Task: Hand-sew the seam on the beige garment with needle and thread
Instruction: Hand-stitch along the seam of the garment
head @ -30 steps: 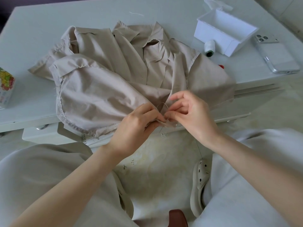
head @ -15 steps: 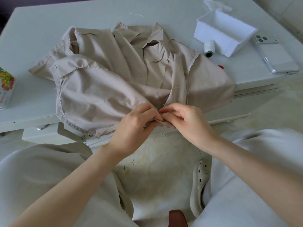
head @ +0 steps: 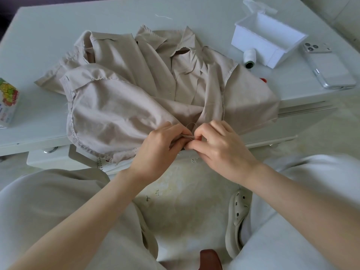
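I saw the beige garment (head: 120, 106) heaped on the table (head: 39, 45), its near edge hanging over at six o'clock; there the left hand (head: 157, 147) pinched a folded seam and the right hand (head: 220, 147) pinched the same fold, fingertips touching, a thread loop (head: 191, 125) just above; the needle I could not make out

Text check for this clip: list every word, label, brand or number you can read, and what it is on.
No text here can be read.
Carton at far left: fruit picture with small print, too blurred to read.
Phone: no legible marking on its back.
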`<state>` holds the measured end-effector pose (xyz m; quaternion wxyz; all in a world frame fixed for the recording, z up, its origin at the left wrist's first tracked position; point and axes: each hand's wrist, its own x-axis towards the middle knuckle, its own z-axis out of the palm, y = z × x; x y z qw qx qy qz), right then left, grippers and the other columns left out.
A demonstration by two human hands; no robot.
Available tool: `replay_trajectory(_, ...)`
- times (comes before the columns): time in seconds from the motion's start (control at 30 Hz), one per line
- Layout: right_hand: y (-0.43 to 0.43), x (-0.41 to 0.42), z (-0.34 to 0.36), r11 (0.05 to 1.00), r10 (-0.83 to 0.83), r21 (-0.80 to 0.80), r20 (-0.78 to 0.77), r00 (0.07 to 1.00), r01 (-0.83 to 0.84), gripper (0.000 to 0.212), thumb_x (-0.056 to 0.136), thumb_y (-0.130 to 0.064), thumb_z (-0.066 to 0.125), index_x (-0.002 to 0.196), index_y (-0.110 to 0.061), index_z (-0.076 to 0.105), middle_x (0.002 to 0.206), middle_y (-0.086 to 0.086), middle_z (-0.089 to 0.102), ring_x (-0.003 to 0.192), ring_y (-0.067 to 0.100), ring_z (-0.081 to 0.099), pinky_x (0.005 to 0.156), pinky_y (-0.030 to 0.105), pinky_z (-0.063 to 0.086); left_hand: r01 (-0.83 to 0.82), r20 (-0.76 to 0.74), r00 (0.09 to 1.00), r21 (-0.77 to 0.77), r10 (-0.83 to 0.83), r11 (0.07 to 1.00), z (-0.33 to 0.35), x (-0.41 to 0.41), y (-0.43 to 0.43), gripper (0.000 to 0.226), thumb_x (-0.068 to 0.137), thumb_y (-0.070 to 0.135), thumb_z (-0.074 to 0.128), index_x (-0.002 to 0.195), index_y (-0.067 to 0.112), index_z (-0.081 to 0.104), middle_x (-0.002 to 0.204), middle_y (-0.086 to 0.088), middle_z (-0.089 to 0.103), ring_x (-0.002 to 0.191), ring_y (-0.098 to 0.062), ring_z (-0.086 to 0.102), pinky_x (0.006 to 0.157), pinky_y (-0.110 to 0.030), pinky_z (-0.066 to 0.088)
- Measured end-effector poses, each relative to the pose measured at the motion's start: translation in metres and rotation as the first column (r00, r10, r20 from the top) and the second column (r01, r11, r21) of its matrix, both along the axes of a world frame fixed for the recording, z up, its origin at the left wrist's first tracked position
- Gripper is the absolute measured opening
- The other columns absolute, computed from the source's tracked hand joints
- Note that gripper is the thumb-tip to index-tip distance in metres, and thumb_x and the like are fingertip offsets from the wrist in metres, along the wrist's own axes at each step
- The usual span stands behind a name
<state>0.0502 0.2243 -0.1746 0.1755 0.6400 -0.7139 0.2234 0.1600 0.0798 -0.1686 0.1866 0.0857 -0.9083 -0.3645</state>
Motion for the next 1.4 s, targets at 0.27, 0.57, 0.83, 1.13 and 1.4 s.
replay_trajectory(0.27, -0.002, 0.001, -0.003, 0.991, 0.127, -0.041, 0.078, 0.989, -0.124, 0.013, 0.084, -0.004, 0.065, 0.078, -0.01, 0.075, 0.075, 0.003, 0.061, 0.078, 0.017, 0.045, 0.069, 0.029, 0.042, 0.03, 0.009, 1.0, 0.025, -0.03, 0.999, -0.001, 0.001, -0.001, 0.019, 0.085, 0.02, 0.052, 0.09, 0.011, 0.068, 0.078, 0.014, 0.057, 0.078, -0.013, 0.057, 0.066, -0.04, 0.051)
replay_trajectory(0.57, 0.001, 0.008, -0.013, 0.954, 0.274, 0.047, 0.261, 0.926, -0.295, 0.009, 0.083, -0.01, 0.069, 0.076, -0.009, 0.073, 0.072, 0.002, 0.06, 0.07, 0.017, 0.048, 0.061, 0.029, 0.043, 0.033, 0.018, 0.999, -0.039, -0.033, 0.999, -0.006, 0.001, -0.001, 0.021, 0.088, 0.019, 0.046, 0.087, 0.01, 0.065, 0.084, 0.005, 0.065, 0.081, -0.013, 0.058, 0.064, -0.039, 0.051)
replay_trajectory(0.83, 0.006, 0.02, -0.029, 0.887, 0.328, 0.188, 0.388, 0.861, -0.423, 0.02, 0.09, -0.018, 0.055, 0.079, -0.008, 0.068, 0.088, 0.004, 0.067, 0.089, 0.018, 0.059, 0.079, 0.029, 0.047, -0.073, -0.013, 0.997, 0.007, 0.073, 0.997, 0.001, -0.001, -0.008, 0.01, 0.089, 0.002, 0.057, 0.091, 0.007, 0.065, 0.084, 0.002, 0.064, 0.083, -0.011, 0.057, 0.072, -0.03, 0.046)
replay_trajectory(1.13, 0.02, 0.03, -0.044, 0.611, 0.006, 0.681, 0.506, 0.862, -0.403, 0.041, 0.086, 0.008, 0.041, 0.12, -0.015, 0.047, 0.098, -0.004, 0.055, 0.083, 0.009, 0.045, 0.069, 0.022, 0.035, -0.077, -0.025, 0.997, 0.023, 0.077, 0.997, 0.002, 0.001, -0.009, 0.014, 0.09, 0.014, 0.053, 0.093, 0.01, 0.066, 0.089, 0.003, 0.059, 0.079, -0.014, 0.057, 0.068, -0.037, 0.048)
replay_trajectory(1.4, 0.01, 0.035, -0.021, 0.999, -0.012, 0.035, 0.795, 0.607, -0.026, 0.007, 0.095, -0.023, 0.053, 0.093, -0.024, 0.046, 0.053, -0.011, 0.04, 0.046, 0.005, 0.035, 0.048, 0.016, 0.027, -0.08, -0.025, 0.996, 0.038, 0.081, 0.996, 0.005, 0.002, -0.007, 0.01, 0.09, 0.013, 0.055, 0.091, 0.01, 0.065, 0.087, 0.004, 0.057, 0.076, -0.012, 0.054, 0.067, -0.032, 0.045)
